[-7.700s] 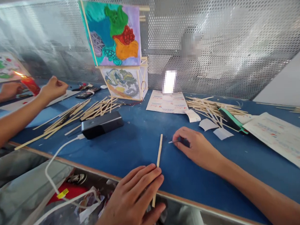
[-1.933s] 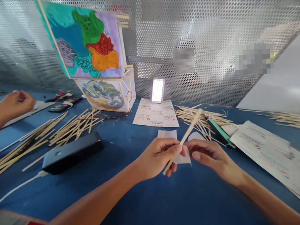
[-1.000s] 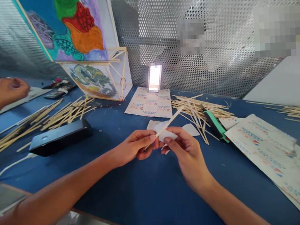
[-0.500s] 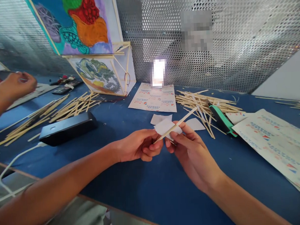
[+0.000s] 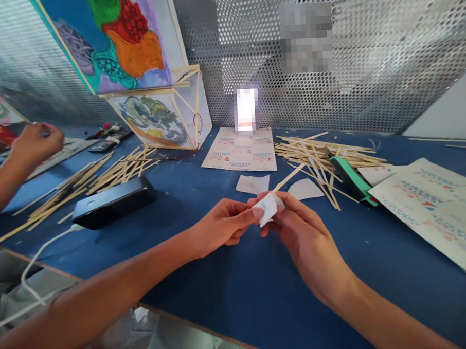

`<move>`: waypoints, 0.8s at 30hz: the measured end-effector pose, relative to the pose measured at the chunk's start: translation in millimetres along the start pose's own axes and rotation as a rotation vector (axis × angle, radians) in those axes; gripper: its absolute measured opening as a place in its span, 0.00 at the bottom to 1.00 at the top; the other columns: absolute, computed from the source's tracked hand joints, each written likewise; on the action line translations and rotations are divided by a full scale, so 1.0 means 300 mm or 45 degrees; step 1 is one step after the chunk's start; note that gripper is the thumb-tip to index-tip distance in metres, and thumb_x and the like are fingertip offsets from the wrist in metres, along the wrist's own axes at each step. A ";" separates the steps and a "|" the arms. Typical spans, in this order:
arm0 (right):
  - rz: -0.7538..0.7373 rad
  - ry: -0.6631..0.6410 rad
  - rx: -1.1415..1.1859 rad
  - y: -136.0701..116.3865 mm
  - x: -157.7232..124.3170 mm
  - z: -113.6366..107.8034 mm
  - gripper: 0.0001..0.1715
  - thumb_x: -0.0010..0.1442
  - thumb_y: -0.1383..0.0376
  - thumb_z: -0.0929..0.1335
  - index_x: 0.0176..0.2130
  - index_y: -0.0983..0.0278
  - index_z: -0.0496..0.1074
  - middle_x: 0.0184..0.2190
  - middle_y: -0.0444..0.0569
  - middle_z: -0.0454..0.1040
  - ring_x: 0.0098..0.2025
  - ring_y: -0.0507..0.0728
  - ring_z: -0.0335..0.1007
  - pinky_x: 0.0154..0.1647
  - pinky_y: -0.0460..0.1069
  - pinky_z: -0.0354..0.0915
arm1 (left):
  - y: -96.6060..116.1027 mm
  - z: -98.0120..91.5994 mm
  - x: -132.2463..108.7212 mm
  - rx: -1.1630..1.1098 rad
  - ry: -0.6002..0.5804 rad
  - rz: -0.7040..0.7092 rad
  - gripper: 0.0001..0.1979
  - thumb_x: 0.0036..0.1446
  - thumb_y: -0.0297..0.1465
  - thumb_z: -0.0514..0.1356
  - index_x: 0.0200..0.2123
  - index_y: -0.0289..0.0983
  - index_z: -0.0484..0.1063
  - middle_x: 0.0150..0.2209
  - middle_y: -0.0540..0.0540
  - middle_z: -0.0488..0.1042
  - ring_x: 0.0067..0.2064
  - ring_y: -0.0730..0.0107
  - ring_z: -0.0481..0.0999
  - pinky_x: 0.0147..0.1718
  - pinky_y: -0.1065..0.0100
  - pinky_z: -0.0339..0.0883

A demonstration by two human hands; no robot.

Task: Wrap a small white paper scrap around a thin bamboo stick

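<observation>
Since half a second ago, the small white paper scrap [image 5: 267,209] has been folded around the thin pale wooden stick [image 5: 290,176], whose long axis points up-right, away from the person. Left hand [image 5: 223,226] and right hand [image 5: 301,233] both pinch it above the blue table [image 5: 230,293]; two loose white paper pieces [image 5: 252,184] lie just beyond.

Blue table [image 5: 230,277] with sticks [image 5: 317,153], papers [image 5: 431,202].

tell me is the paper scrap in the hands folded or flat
Folded: the paper scrap bends around the wooden stick, pinched by the left hand and right hand.
</observation>
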State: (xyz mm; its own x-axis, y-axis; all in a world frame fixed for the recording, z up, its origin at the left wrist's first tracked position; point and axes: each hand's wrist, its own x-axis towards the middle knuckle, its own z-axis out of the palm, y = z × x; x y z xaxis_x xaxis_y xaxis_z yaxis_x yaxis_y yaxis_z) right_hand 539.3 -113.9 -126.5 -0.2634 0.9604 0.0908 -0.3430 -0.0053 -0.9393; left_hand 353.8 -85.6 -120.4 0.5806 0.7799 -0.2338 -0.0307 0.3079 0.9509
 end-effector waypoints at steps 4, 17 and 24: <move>-0.103 0.021 -0.206 -0.001 -0.001 0.016 0.17 0.70 0.51 0.71 0.51 0.58 0.78 0.48 0.49 0.78 0.44 0.56 0.72 0.44 0.48 0.70 | -0.003 -0.001 -0.004 0.182 0.108 0.118 0.24 0.63 0.51 0.65 0.32 0.33 0.75 0.20 0.59 0.50 0.21 0.85 0.45 0.17 0.76 0.38; -0.146 0.113 -0.687 -0.019 0.077 -0.039 0.23 0.71 0.47 0.69 0.33 0.61 0.77 0.29 0.48 0.76 0.32 0.56 0.70 0.35 0.50 0.65 | 0.004 -0.001 -0.038 0.282 0.102 0.190 0.20 0.73 0.47 0.48 0.36 0.39 0.65 0.20 0.59 0.50 0.20 0.78 0.49 0.20 0.73 0.48; -0.066 0.211 -0.769 0.042 0.072 -0.076 0.24 0.69 0.44 0.70 0.33 0.59 0.72 0.26 0.44 0.70 0.30 0.54 0.63 0.31 0.48 0.60 | -0.016 -0.001 -0.026 0.611 0.228 0.327 0.15 0.74 0.37 0.49 0.39 0.36 0.71 0.29 0.52 0.66 0.29 0.75 0.64 0.33 0.70 0.57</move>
State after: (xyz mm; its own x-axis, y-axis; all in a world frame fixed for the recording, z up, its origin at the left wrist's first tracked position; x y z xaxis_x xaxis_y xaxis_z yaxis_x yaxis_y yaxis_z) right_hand 549.9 -86.8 -143.9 -0.1001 0.9858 0.1346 0.2309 0.1546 -0.9606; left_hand 349.3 -93.0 -123.3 0.4553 0.8900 0.0260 0.2443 -0.1529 0.9576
